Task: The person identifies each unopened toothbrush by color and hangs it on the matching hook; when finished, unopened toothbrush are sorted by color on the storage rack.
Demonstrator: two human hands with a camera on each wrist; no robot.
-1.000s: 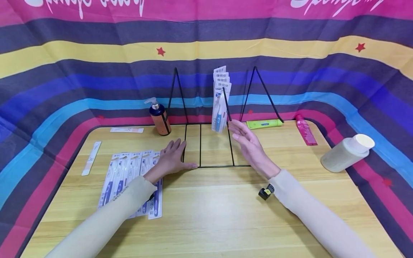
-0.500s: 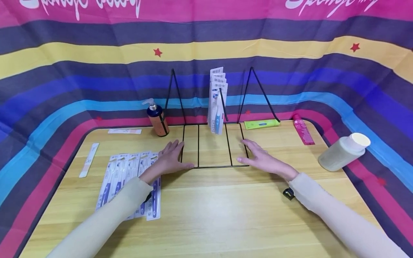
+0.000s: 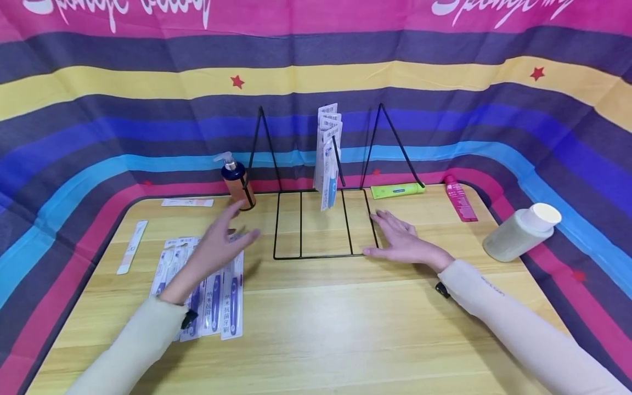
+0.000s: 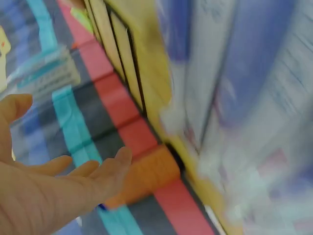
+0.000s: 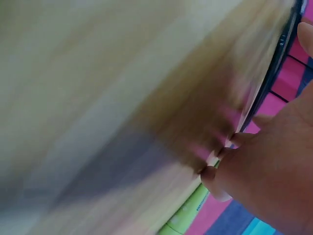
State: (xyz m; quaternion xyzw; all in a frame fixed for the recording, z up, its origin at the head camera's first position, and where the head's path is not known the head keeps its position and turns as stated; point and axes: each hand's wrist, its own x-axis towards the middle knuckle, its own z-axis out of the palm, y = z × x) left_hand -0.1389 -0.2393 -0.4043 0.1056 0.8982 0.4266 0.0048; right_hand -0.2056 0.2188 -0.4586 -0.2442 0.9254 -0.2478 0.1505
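My left hand point(image 3: 214, 252) is raised over the packaged toothbrushes point(image 3: 233, 307) at the left of the table, fingers spread and holding nothing. In the left wrist view those packs point(image 4: 254, 63) are blurred at the right. My right hand point(image 3: 407, 242) rests low on the table, its fingertips right at the right side of a black wire rack point(image 3: 300, 225); its fingers are extended. From the rack's hook point(image 3: 338, 161) hang several more toothbrush packs point(image 3: 327, 170), turned at an angle. An orange pump bottle point(image 3: 240, 185) stands by the rack's left side, just beyond my left fingers.
A green tube point(image 3: 397, 190) lies behind the rack's right side. Farther right are a pink tube point(image 3: 461, 200) and a tilted pale bottle point(image 3: 518, 236). Two slim white packets point(image 3: 132, 247) lie at the left edges. A striped cloth point(image 3: 148, 120) hangs around the table.
My left hand has left the rack's left side and moved left over the loose packs. My right hand came down from the hook to the rack's right side. The hanging packs have turned.
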